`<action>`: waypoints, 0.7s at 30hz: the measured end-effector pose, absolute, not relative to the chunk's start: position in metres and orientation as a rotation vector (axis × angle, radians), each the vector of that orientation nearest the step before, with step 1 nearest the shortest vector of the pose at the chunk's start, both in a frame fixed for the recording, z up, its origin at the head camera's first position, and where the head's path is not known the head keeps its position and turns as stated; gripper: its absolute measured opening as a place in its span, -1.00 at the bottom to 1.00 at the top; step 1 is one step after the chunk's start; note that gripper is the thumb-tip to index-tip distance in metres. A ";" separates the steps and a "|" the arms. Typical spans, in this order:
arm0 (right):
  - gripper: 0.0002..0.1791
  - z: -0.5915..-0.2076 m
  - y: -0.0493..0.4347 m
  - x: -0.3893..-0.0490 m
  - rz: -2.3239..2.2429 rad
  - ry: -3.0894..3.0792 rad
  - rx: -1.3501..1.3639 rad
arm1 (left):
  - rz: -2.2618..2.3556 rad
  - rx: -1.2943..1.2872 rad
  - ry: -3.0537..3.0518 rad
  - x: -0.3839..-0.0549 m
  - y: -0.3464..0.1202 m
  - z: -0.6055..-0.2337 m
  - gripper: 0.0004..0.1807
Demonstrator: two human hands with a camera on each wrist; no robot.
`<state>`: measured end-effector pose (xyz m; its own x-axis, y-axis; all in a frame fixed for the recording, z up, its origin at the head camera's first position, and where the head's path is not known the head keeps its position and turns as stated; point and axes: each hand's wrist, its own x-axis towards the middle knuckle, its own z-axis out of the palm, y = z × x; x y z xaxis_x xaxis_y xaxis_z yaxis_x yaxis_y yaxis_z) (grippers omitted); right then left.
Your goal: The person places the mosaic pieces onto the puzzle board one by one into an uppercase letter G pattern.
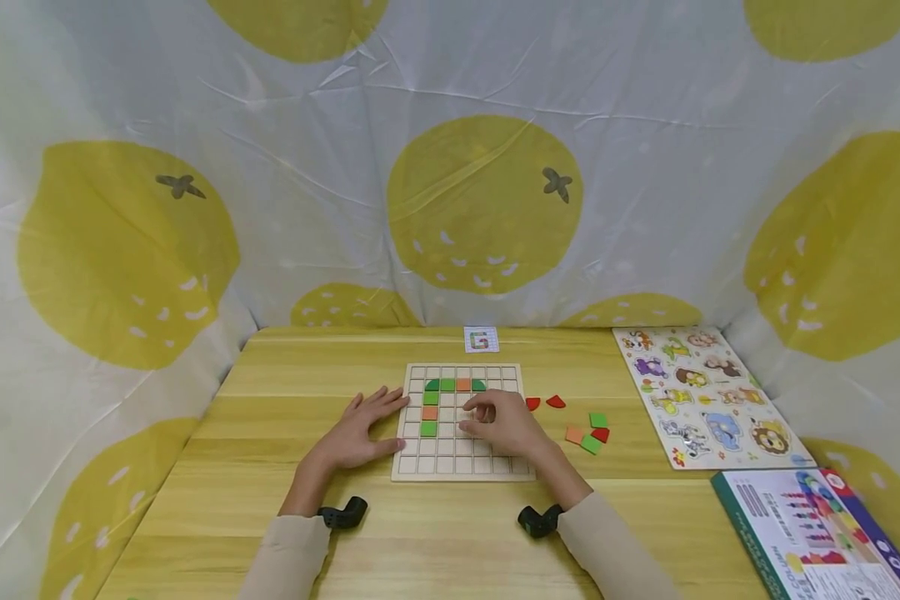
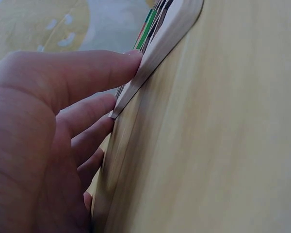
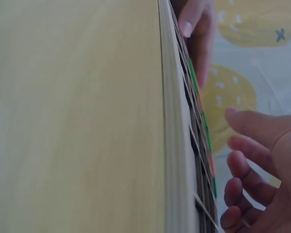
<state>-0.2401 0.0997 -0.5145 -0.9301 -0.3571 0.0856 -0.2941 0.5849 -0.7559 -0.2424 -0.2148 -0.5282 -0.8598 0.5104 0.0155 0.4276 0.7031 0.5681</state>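
Observation:
A wooden grid board (image 1: 457, 468) lies on the table with green, orange and dark green tiles in an upside-down L. Along its top row sit a dark green rounded piece (image 1: 432, 385), a green square (image 1: 447, 384), an orange square (image 1: 463, 384) and another dark green piece. Down the left column run more green and orange squares. My left hand (image 1: 360, 431) rests at the board's left edge, thumb (image 2: 121, 65) and fingertips against its side. Above the board's right half hovers my right hand (image 1: 506, 421), fingers loosely bent, thumb apart, nothing between them.
Red rounded pieces (image 1: 556, 402) and loose green and orange squares (image 1: 574, 434) lie right of the board. A small pattern card (image 1: 482, 339) sits behind it. Farther right are an animal puzzle board (image 1: 708, 400) and a colourful box (image 1: 817, 533). A lemon-print curtain (image 1: 330, 208) backs the table.

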 end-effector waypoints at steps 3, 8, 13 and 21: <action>-0.72 -0.511 0.114 -0.238 -1.327 2.710 -0.552 | 0.871 0.770 2.766 -0.242 -0.215 -0.530 -0.17; -0.70 -0.510 0.140 -0.236 -1.362 2.724 -0.498 | 0.881 0.778 2.766 -0.243 -0.215 -0.530 -0.17; -0.69 -0.511 0.165 -0.233 -1.336 2.748 -0.435 | 0.882 0.776 2.763 -0.242 -0.215 -0.529 -0.17; -0.71 -0.514 0.200 -0.229 -1.283 2.827 -0.408 | 0.883 0.772 2.766 -0.241 -0.214 -0.528 -0.16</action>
